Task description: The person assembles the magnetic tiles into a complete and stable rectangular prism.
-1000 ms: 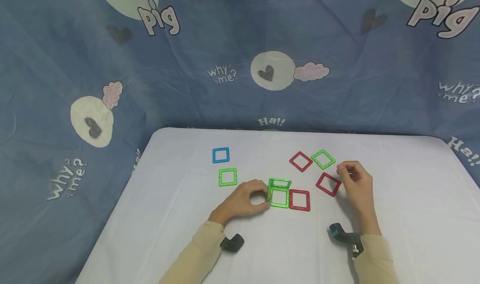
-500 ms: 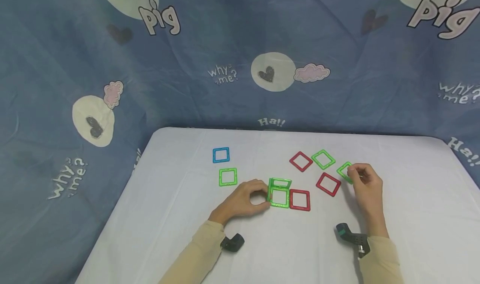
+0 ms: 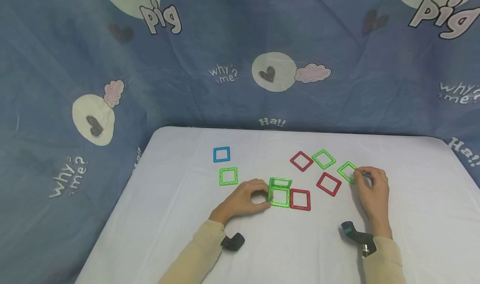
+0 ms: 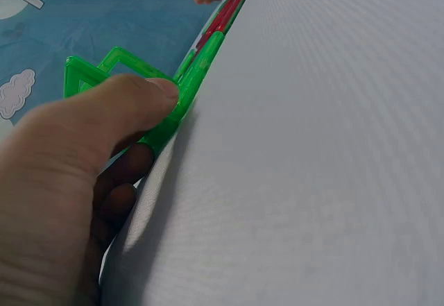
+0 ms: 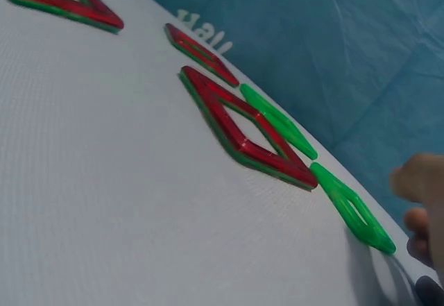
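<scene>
My left hand (image 3: 243,198) holds the upright left side of a green magnetic tile structure (image 3: 280,205). In the left wrist view, the thumb presses on a green tile (image 4: 187,98). A flat red square tile (image 3: 300,208) touches the structure's right side. Near the tabletop on the right is my right hand (image 3: 374,194), fingers loosely bent, beside a flat green tile (image 3: 343,175). The right wrist view shows this green tile (image 5: 354,216) lying apart from the thumb, with nothing seen in the fingers.
Two red tiles (image 3: 293,165) (image 3: 321,186) and another green tile (image 3: 317,163) lie at the right. A blue tile (image 3: 215,155) and a green tile (image 3: 221,177) lie at the left. The white table (image 3: 285,250) meets a blue printed cloth (image 3: 210,105) behind.
My right hand has moved to the right, uncovering the green tile that it hid before. My left hand has stayed at the green structure.
</scene>
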{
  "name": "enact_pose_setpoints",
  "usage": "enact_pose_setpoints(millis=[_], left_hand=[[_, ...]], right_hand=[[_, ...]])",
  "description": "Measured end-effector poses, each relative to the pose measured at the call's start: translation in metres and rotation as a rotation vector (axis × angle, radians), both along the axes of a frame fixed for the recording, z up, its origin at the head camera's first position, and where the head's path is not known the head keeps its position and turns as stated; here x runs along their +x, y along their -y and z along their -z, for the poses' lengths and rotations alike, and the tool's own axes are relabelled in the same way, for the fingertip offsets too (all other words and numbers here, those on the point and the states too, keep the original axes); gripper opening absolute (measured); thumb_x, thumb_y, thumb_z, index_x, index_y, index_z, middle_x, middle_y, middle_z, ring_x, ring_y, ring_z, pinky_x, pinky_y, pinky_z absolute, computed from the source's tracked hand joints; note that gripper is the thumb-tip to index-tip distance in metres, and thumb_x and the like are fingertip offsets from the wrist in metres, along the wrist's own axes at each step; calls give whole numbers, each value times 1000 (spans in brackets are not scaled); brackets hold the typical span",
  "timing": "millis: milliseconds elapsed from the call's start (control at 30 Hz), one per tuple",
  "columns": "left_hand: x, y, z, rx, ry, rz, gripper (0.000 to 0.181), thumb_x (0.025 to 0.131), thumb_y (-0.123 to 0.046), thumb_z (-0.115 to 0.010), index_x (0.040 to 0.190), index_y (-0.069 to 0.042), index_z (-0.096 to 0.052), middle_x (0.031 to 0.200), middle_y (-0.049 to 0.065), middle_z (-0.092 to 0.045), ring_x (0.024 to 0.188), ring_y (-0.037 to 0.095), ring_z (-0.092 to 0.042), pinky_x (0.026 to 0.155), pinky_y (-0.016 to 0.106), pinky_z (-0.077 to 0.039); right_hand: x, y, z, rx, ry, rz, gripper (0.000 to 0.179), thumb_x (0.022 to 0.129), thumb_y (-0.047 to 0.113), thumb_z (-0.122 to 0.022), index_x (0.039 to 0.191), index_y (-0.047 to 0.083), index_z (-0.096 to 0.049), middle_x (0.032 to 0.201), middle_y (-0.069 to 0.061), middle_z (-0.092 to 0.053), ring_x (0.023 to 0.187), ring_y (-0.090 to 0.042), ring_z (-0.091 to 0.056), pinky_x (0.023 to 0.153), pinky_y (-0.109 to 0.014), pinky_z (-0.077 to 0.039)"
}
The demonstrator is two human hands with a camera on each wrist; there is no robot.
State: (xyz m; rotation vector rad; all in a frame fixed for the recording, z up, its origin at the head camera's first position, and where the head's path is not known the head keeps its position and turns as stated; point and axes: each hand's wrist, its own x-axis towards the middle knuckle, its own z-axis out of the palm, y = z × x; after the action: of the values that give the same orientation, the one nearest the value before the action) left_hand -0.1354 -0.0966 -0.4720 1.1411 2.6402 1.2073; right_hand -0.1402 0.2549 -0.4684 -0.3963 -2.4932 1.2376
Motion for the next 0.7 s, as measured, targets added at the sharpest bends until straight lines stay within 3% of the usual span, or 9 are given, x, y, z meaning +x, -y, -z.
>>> enact_pose_setpoints(millis=[167,433,700], left_hand=[[-2,0,1,8,-17,34,20,76,-24,-69,94,-26,-62,94,-19,-58,92,-4,-50,87,15,-42],[-2,0,2,9,-48,48,20,75,-24,-70,93,-25,-62,93,-18,-58,91,-4,-50,86,14,-43],[-2,-1,2,21,-42,39,20,74,-22,-71,91,-24,-60,91,-18,-57,87,-3,-51,84,13,-43]], right_hand=[[-1,-3,4,74,27,-68,30,88,30,-50,106,7,-57,127,-12,-39,124,-30,-27,102,-54,-18],[-2,-2,4,149,54,-125,32,87,32,-52,104,7,-58,131,-17,-39,125,-37,-26,102,-56,-11],[-1,-2,4,175,42,-143,29,87,31,-53,101,7,-60,130,-18,-41,125,-37,-26,101,-56,-12]])
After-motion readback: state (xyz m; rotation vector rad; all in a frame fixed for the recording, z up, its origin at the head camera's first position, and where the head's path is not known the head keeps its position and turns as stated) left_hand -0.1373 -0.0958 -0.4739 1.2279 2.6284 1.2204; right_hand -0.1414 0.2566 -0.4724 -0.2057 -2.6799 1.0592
